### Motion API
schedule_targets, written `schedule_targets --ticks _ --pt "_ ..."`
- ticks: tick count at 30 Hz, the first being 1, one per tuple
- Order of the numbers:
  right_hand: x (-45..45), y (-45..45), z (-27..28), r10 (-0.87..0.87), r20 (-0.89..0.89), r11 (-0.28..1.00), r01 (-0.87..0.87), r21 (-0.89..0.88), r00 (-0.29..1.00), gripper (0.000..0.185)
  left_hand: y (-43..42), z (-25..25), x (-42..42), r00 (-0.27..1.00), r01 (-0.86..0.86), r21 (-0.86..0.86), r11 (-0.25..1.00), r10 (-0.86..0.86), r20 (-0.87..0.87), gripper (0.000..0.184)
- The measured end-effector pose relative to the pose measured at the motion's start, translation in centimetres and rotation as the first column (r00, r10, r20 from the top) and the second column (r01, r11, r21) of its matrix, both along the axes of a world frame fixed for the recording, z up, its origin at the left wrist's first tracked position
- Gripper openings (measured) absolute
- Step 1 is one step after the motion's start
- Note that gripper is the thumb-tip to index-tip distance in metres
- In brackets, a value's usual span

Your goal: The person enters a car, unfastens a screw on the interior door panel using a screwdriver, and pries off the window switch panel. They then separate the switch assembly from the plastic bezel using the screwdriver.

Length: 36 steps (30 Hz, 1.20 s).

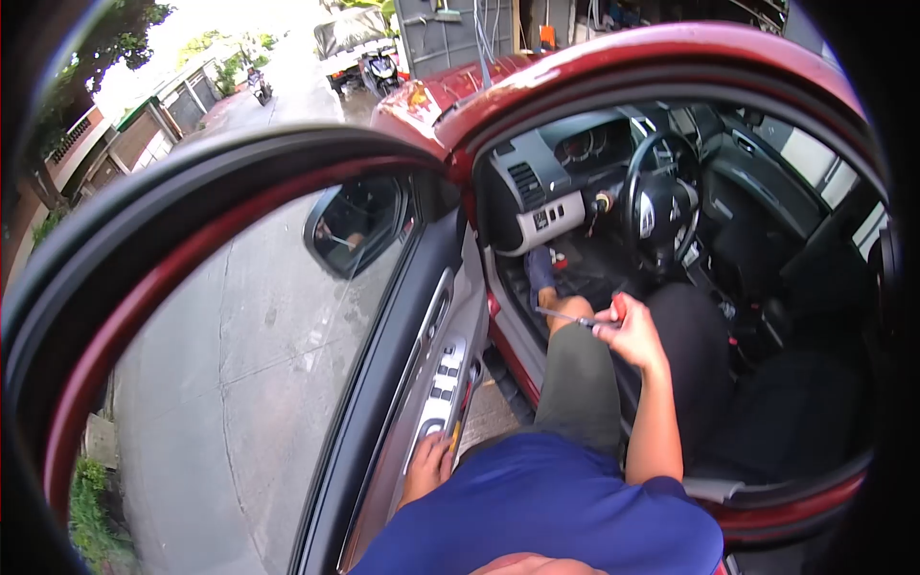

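Observation:
My right hand (631, 335) is closed around a screwdriver (565, 317). Its thin shaft points left over my knee, and a red part shows at the fingers. On the open driver's door, my left hand (427, 468) curls its fingers over the armrest (428, 422), just below the window switches (445, 374). A small yellow item (455, 438) shows beside its fingertips; whether the hand touches it I cannot tell. I sit sideways at the driver's seat, one leg bent near the door sill.
The steering wheel (661, 196) and dashboard (565, 158) are ahead on the right. The side mirror (356, 225) sits outside the door window. Beyond lies a concrete street (240, 383) with a motorcycle rider (259, 86) and a parked scooter (381, 69).

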State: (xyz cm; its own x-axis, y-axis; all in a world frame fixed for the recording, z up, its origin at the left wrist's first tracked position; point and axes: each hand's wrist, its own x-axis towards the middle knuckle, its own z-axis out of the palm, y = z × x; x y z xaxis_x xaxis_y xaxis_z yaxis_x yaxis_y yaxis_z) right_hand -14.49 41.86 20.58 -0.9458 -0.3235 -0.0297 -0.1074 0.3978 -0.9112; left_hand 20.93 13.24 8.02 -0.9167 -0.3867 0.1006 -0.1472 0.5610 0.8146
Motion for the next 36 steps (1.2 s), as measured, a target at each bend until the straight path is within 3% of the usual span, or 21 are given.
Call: schedule_targets --ticks 2,3,4,5,6,8,11,12,14,16,17,18,20,23,24,25,26,28,29,32,36 --pt "-2.2 -0.4 0.2 0.098 -0.058 0.995 -0.096 0.033 0.994 0.034 -0.1 -2.2 -0.6 0.997 0.055 -0.059 0.997 -0.057 -0.044 0.025" --pt "-3.0 -0.8 0.9 0.115 -0.089 0.989 -0.106 0.101 0.989 0.035 -1.2 -4.2 0.3 0.975 0.215 -0.286 0.934 -0.224 0.003 0.022" --pt "-3.8 -1.2 1.9 0.135 -0.118 0.979 -0.114 0.167 0.984 0.036 -1.0 -5.3 0.7 0.968 0.242 -0.366 0.899 -0.250 0.027 0.020" --pt "-4.5 -1.7 2.5 0.109 -0.116 0.991 -0.099 0.092 0.987 0.040 -0.7 -5.9 0.8 0.961 0.267 -0.443 0.856 -0.274 0.050 0.018" --pt "-5.5 -2.1 1.7 0.063 -0.087 0.992 -0.072 -0.103 0.994 0.044 -0.1 -7.0 0.4 0.960 0.275 -0.435 0.857 -0.272 0.070 0.019" --pt "-7.4 -2.8 2.0 0.042 -0.004 0.992 -0.042 -0.117 0.999 0.046 0.8 -7.0 -2.7 0.963 0.264 -0.271 0.926 -0.235 0.134 0.020" --pt "-9.1 -3.9 3.7 0.324 0.147 0.946 -0.321 -0.041 0.935 0.039 2.6 -6.9 -8.3 0.950 0.192 -0.003 0.981 -0.185 0.251 0.022" --pt "-9.8 -3.7 3.2 0.468 0.191 0.881 -0.472 -0.027 0.863 0.033 3.4 -7.1 -9.8 0.941 0.170 0.059 0.984 -0.180 0.288 0.023" --pt "-10.4 -3.1 5.5 0.558 0.549 0.791 -0.598 -0.126 0.623 0.028 5.1 -7.7 -12.8 0.924 0.180 0.107 0.978 -0.206 0.323 0.025" --pt "-12.6 -0.7 4.3 0.651 0.633 0.536 -0.844 0.007 0.418 0.020 7.0 -8.5 -15.6 0.911 0.188 0.141 0.972 -0.226 0.346 0.027" --pt "-13.2 0.3 4.3 0.548 0.744 0.432 -0.891 0.139 0.382 0.016 8.1 -8.9 -16.8 0.904 0.200 0.143 0.969 -0.239 0.355 0.028" --pt "-13.6 1.1 4.7 0.500 0.789 0.285 -0.928 0.241 0.358 0.013 9.3 -9.4 -18.1 0.897 0.212 0.148 0.966 -0.252 0.363 0.029" --pt "-15.4 5.0 2.3 0.690 0.683 0.012 -0.947 0.321 0.240 0.016 11.6 -10.2 -20.1 0.886 0.240 0.149 0.959 -0.279 0.369 0.031" --pt "-17.6 10.2 -0.6 0.444 0.841 0.037 -0.945 0.326 0.308 0.033 15.3 -10.2 -22.4 0.868 0.291 0.134 0.947 -0.320 0.378 0.034" --pt "-18.0 12.0 -1.2 0.376 0.866 0.061 -0.941 0.333 0.330 0.033 16.4 -9.1 -23.1 0.865 0.314 0.111 0.943 -0.332 0.376 0.036" --pt "-18.2 13.6 -1.4 0.351 0.864 0.094 -0.932 0.351 0.360 0.033 16.5 -4.4 -24.1 0.862 0.341 0.026 0.940 -0.324 0.390 0.031" --pt "-18.5 14.9 -1.4 0.340 0.856 0.131 -0.921 0.367 0.389 0.032 17.6 -5.5 -24.3 0.881 0.343 -0.043 0.938 -0.305 0.361 0.031" --pt "-17.8 17.5 -1.4 0.333 0.832 0.202 -0.895 0.397 0.444 0.031 18.0 -2.5 -24.3 0.815 0.388 -0.039 0.921 -0.322 0.482 0.032" --pt "-17.3 18.5 -1.2 0.333 0.817 0.229 -0.881 0.413 0.470 0.031 19.2 -4.4 -23.2 0.835 0.378 -0.087 0.922 -0.299 0.462 0.032" --pt "-15.5 20.1 -0.8 0.364 0.749 0.322 -0.829 0.457 0.554 0.030 19.6 -1.1 -20.7 0.844 0.287 0.014 0.958 -0.260 0.470 0.026" --pt "-13.0 20.0 -0.9 0.422 0.648 0.425 -0.770 0.476 0.634 0.030 19.4 4.3 -19.9 0.755 0.199 0.080 0.977 -0.204 0.623 0.025"
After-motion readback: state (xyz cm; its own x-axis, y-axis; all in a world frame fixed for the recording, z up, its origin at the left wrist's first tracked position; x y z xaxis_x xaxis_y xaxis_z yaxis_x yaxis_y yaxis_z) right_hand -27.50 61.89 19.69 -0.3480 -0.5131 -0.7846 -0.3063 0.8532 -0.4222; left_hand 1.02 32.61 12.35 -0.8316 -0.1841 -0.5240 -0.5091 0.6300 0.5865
